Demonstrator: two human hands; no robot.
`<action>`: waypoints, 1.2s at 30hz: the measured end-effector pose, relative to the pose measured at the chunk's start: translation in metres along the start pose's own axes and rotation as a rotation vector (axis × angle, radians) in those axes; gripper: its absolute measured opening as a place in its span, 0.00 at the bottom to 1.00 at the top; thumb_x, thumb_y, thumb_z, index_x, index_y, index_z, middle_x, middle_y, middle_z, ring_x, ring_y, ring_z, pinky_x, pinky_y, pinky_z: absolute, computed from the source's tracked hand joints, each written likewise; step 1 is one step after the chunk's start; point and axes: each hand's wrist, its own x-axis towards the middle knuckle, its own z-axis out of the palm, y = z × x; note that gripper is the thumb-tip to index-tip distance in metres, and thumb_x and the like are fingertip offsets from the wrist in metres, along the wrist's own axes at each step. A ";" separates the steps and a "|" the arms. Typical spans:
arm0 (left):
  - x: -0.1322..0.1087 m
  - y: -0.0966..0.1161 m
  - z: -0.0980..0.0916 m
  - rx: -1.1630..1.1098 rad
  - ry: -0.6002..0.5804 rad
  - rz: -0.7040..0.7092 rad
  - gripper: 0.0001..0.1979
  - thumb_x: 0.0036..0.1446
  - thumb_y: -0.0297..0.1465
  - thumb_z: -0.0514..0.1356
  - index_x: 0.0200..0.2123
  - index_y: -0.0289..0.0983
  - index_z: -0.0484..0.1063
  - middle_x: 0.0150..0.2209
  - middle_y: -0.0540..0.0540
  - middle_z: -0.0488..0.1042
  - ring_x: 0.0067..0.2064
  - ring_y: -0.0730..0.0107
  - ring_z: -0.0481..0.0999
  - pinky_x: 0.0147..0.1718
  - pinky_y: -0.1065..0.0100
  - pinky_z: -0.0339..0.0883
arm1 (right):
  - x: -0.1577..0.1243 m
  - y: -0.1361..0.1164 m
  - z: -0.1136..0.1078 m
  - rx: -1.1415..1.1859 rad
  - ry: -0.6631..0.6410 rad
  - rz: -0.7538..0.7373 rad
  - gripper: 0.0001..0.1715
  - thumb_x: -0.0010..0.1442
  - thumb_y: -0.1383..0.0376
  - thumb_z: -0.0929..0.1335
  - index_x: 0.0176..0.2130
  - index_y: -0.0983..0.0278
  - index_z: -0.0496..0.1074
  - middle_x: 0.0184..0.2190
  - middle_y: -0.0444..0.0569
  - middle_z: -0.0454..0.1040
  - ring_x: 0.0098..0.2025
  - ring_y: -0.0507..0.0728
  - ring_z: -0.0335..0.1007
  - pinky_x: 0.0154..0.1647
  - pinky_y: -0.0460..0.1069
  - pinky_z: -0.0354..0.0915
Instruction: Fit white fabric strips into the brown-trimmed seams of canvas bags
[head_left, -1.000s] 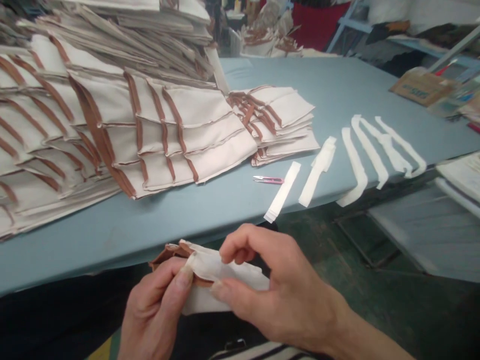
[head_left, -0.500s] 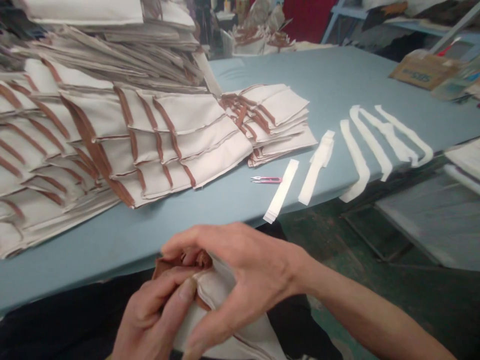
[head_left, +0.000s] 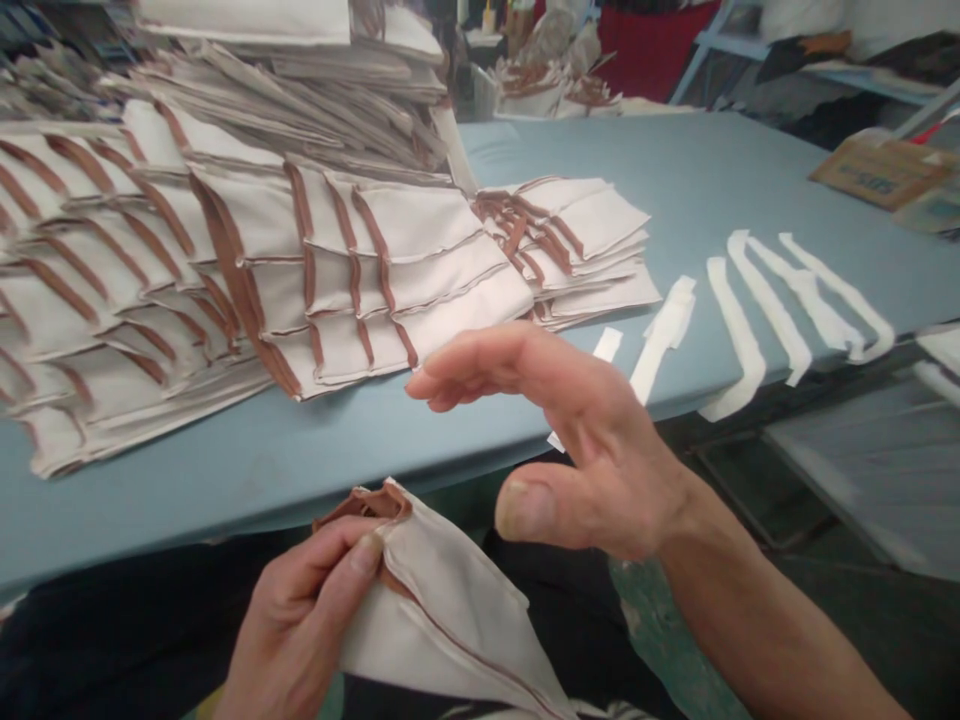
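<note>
My left hand (head_left: pixel 304 610) pinches the brown-edged top of a cream sewn fabric piece (head_left: pixel 450 590) between thumb and fingers, low in the view over my lap. The piece hangs down to the right, with a brown-lined seam running along it. My right hand (head_left: pixel 577 440) is in the air above and to the right of it, fingers stretched out and thumb apart, holding nothing. Beyond the fingertips lies a row of cream pieces with brown trim (head_left: pixel 435 270) on the table. The small snips seen earlier are hidden behind my right hand.
White strips (head_left: pixel 739 340) lie along the front edge of the blue-covered table (head_left: pixel 720 165). At the left back rises a stack of folded cream pieces (head_left: pixel 300 110). A smaller pile (head_left: pixel 600 220) sits mid-table, and a cardboard box (head_left: pixel 877 170) stands at the far right.
My right hand has let go of the fabric piece and moved up and away, opening. The left hand keeps its pinch. The view has shifted slightly left.
</note>
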 end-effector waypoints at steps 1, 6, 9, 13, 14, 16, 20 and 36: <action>0.000 0.000 -0.001 0.007 0.001 0.007 0.22 0.57 0.52 0.69 0.28 0.38 0.83 0.28 0.46 0.82 0.28 0.64 0.75 0.27 0.71 0.65 | 0.001 -0.001 0.000 0.001 -0.001 0.006 0.19 0.63 0.55 0.76 0.53 0.52 0.77 0.54 0.43 0.81 0.55 0.58 0.79 0.61 0.52 0.72; 0.000 0.003 0.001 0.042 -0.004 0.066 0.21 0.58 0.51 0.68 0.30 0.38 0.85 0.32 0.44 0.85 0.31 0.61 0.78 0.29 0.70 0.69 | 0.001 0.006 0.003 -0.058 -0.030 0.005 0.19 0.64 0.57 0.75 0.54 0.55 0.76 0.54 0.45 0.81 0.55 0.58 0.78 0.62 0.52 0.71; 0.003 0.002 0.002 0.084 -0.023 0.138 0.20 0.61 0.50 0.67 0.33 0.39 0.86 0.35 0.44 0.86 0.33 0.60 0.79 0.32 0.70 0.72 | -0.004 0.023 0.014 -0.143 -0.120 0.021 0.23 0.63 0.56 0.75 0.54 0.61 0.75 0.52 0.49 0.81 0.53 0.59 0.78 0.58 0.54 0.71; 0.008 -0.005 0.002 0.184 -0.051 0.254 0.17 0.61 0.49 0.67 0.35 0.41 0.87 0.31 0.47 0.84 0.30 0.62 0.77 0.30 0.71 0.71 | -0.011 0.045 0.036 -0.310 -0.197 0.135 0.23 0.62 0.52 0.77 0.51 0.61 0.76 0.49 0.50 0.82 0.50 0.60 0.78 0.54 0.54 0.69; 0.008 -0.005 0.002 0.194 -0.042 0.264 0.17 0.60 0.49 0.68 0.36 0.41 0.87 0.31 0.48 0.84 0.29 0.63 0.76 0.29 0.71 0.70 | -0.013 0.049 0.040 -0.331 -0.211 0.157 0.22 0.62 0.52 0.77 0.50 0.61 0.76 0.48 0.50 0.82 0.49 0.60 0.78 0.53 0.54 0.69; 0.007 -0.003 0.006 0.188 0.008 0.241 0.18 0.60 0.49 0.68 0.36 0.41 0.86 0.31 0.49 0.83 0.29 0.64 0.76 0.29 0.72 0.69 | -0.017 0.053 0.047 -0.332 -0.231 0.209 0.18 0.65 0.53 0.75 0.49 0.61 0.77 0.46 0.48 0.83 0.47 0.59 0.79 0.49 0.52 0.69; 0.001 0.004 0.020 0.153 0.095 0.128 0.21 0.62 0.52 0.65 0.37 0.40 0.86 0.30 0.49 0.82 0.30 0.65 0.75 0.28 0.72 0.66 | -0.025 0.057 0.053 -0.339 -0.190 0.282 0.11 0.69 0.58 0.71 0.45 0.62 0.78 0.43 0.48 0.83 0.44 0.58 0.79 0.47 0.51 0.67; 0.004 -0.027 0.046 0.054 -0.032 0.044 0.26 0.60 0.56 0.65 0.38 0.37 0.83 0.29 0.48 0.79 0.28 0.66 0.73 0.25 0.73 0.68 | -0.088 0.066 0.059 -0.598 -0.024 0.477 0.07 0.67 0.65 0.68 0.36 0.62 0.74 0.35 0.46 0.79 0.39 0.57 0.75 0.40 0.51 0.60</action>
